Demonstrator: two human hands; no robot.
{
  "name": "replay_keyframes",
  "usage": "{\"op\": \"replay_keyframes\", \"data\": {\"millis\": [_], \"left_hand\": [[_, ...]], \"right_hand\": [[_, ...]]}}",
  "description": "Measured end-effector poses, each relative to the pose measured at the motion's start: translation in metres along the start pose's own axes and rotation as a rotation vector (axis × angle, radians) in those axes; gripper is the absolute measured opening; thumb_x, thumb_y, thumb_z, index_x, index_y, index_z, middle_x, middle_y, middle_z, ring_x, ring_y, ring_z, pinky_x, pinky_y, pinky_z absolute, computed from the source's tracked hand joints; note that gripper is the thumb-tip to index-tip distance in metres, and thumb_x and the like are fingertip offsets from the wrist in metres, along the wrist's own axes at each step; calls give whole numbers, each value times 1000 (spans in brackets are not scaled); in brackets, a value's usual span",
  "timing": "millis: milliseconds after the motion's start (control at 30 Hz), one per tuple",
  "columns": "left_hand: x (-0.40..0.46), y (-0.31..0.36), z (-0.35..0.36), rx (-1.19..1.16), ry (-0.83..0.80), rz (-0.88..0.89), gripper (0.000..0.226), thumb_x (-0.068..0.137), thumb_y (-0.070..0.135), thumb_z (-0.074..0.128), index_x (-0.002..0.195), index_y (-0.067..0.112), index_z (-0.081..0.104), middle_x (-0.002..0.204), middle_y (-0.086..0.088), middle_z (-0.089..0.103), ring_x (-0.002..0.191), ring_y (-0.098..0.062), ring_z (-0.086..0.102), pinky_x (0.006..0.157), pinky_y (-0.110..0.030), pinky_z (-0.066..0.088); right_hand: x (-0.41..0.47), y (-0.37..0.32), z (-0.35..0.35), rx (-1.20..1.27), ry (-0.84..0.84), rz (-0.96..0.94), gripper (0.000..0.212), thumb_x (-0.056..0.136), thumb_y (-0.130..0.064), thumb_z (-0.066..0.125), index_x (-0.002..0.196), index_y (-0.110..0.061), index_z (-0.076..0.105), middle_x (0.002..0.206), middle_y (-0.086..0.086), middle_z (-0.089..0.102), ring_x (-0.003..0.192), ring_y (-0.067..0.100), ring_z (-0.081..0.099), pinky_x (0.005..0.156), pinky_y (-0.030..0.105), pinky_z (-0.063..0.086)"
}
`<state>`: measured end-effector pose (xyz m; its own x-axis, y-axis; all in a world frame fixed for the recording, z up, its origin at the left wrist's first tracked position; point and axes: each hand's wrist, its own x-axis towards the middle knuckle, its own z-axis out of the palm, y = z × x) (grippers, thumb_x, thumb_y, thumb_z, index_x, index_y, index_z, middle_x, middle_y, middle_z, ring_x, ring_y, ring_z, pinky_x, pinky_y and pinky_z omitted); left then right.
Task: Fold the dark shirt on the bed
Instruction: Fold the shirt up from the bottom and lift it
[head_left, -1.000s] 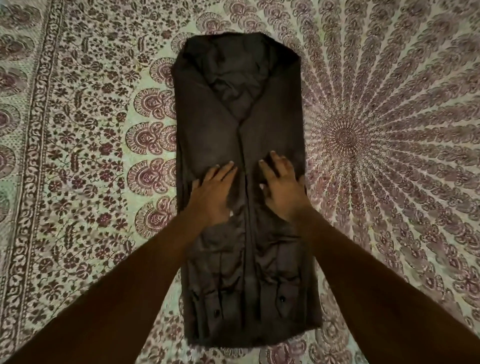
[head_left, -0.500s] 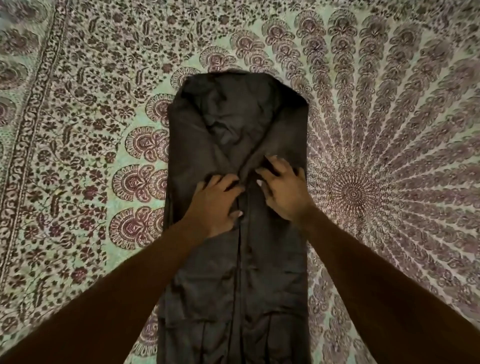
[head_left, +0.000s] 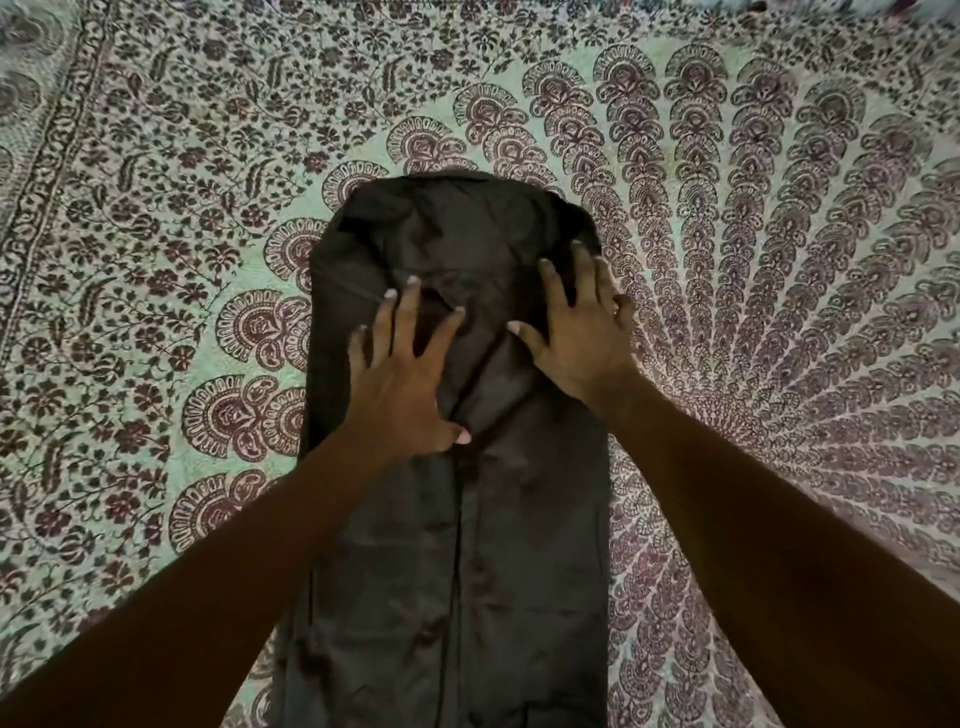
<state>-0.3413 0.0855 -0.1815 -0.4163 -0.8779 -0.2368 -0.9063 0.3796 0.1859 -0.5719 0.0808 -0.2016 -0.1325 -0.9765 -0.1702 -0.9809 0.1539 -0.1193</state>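
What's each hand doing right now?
Left hand: open, fingers spread flat on the dark shirt.
Right hand: open, pressing flat on the shirt.

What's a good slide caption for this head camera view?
Both hands, left and right, press flat on the dark shirt folded lengthwise on the patterned bedspread.

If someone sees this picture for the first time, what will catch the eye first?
First, the dark shirt, folded into a long narrow strip down the middle of the bedsheet with its busy floral print. Then the left hand and right hand, both pressing flat with spread fingers on the shirt's upper part.
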Motion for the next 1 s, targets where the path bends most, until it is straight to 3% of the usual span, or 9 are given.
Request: {"op": "replay_keyframes", "data": {"millis": [100, 200, 400, 567, 667, 767, 867, 933, 1000], "left_hand": [[15, -9, 3, -72, -185, -149, 155, 36, 79, 81, 154, 44, -13, 160, -9, -36, 151, -37, -22, 120, -63, 8], [21, -12, 8, -72, -320, -170, 157, 38, 83, 78, 152, 44, -21, 155, -9, -44, 149, -36, -28, 122, -61, 2], [20, -18, 8, -65, -307, -164, 157, 38, 83, 78, 152, 45, -23, 154, -7, -46, 149, -35, -29, 121, -62, 3], [17, -13, 4, -95, -328, -179, 156, 37, 76, 84, 152, 49, -18, 153, -5, -47, 148, -37, -30, 118, -65, 0], [11, 1, 3, -218, -155, -189, 120, 50, 62, 86, 150, 47, 20, 162, 1, -11, 150, -36, -1, 113, -64, 14], [8, 20, 6, -347, -54, -196, 65, 75, 58, 74, 132, 34, 51, 138, 4, 32, 132, -25, 30, 106, -53, 24], [8, 29, 14, -566, -73, -276, 31, 85, 40, 74, 109, 29, 60, 104, 9, 57, 111, -16, 52, 104, -45, 30], [9, 31, 16, -590, -72, -345, 18, 86, 31, 73, 94, 30, 57, 81, 12, 61, 100, -16, 59, 102, -46, 32], [7, 36, 14, -514, -52, -348, 12, 88, 29, 68, 94, 28, 58, 88, 7, 65, 105, -20, 59, 99, -44, 30]], "right_hand": [[9, -4, 7, -60, -82, -72, 80, 90, -79, 26, 157, -39, 9, 168, 5, -7, 153, 34, -9, 113, 71, 8], [20, -6, 10, 14, -92, 59, 80, 87, -83, 21, 156, -44, 8, 168, 0, -7, 153, 34, -12, 112, 71, 0], [18, -4, 3, 197, -116, 251, 75, 89, -81, 27, 155, -47, 12, 168, 4, -7, 153, 37, -2, 114, 68, 11], [-17, 8, 17, 159, -38, 181, 78, 91, -78, 27, 154, -48, -7, 167, 6, -13, 152, 41, -1, 118, 61, 12], [-29, 8, 16, 271, 90, 195, 77, 96, -70, 34, 158, -37, 5, 167, 12, 0, 151, 40, 12, 115, 60, 18], [-46, 5, 17, 374, 229, 343, 70, 98, -63, 37, 153, -19, 31, 153, 20, 30, 139, 38, 35, 108, 61, 32], [-70, -1, 23, 465, 248, 457, 61, 98, -54, 47, 143, -12, 43, 136, 18, 44, 126, 37, 44, 101, 59, 37], [-83, -2, 24, 530, 214, 496, 54, 96, -49, 56, 136, -13, 49, 130, 15, 49, 120, 37, 51, 101, 57, 38], [-96, -2, 24, 564, 195, 502, 49, 93, -43, 63, 130, -13, 53, 124, 13, 54, 114, 37, 55, 99, 55, 42]]}}
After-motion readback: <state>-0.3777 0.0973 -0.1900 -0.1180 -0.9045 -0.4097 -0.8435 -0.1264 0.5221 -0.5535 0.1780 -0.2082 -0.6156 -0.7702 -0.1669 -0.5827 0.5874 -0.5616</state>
